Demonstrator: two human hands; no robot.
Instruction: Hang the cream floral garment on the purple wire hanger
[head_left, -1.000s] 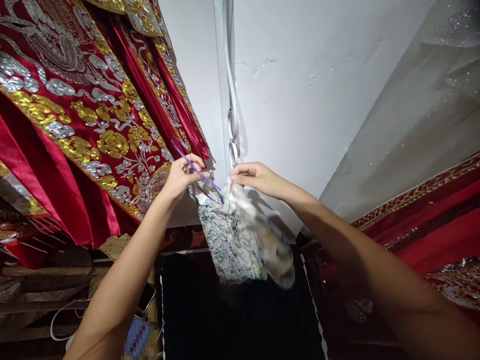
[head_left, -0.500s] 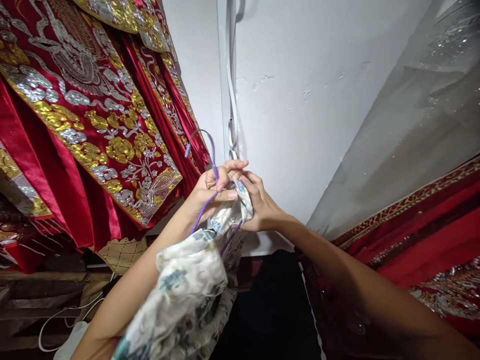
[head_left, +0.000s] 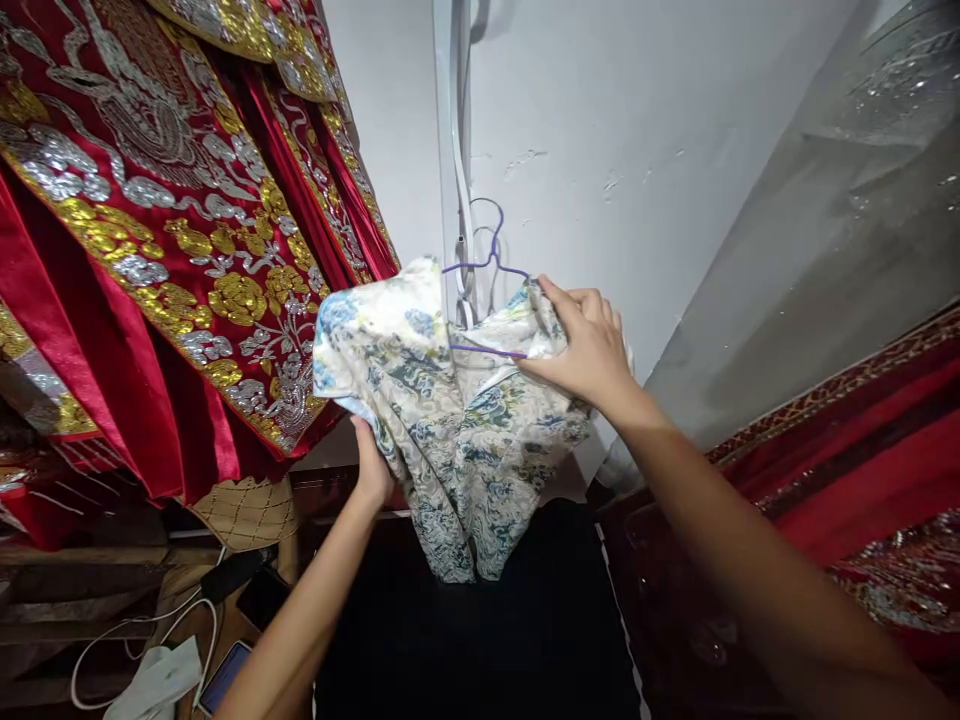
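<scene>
A white floral blouse (head_left: pixel 420 390) with blue and green print hangs spread on a purple wire hanger (head_left: pixel 493 262), whose hook points up. My right hand (head_left: pixel 589 345) pinches the blouse's right shoulder together with the hanger, thumb in front at the neckline. At the left sleeve edge is my left hand (head_left: pixel 371 465), its thumb against the cloth. The fingers of that hand are hidden behind the fabric. Through the open neckline the hanger's lower bar shows.
Red garments with gold and silver sequins (head_left: pixel 247 300) hang at left. A white wall (head_left: pixel 600 120) with a vertical strip (head_left: pixel 454 120) stands ahead. Plastic sheeting (head_left: pixel 750 270) covers the right side. Phones (head_left: pixel 225 675) and a white cable (head_left: pixel 214 625) lie lower left.
The blouse was bunched between both hands; now it hangs spread open on the hanger. My left hand has moved down and left to the sleeve, my right hand up to the shoulder.
</scene>
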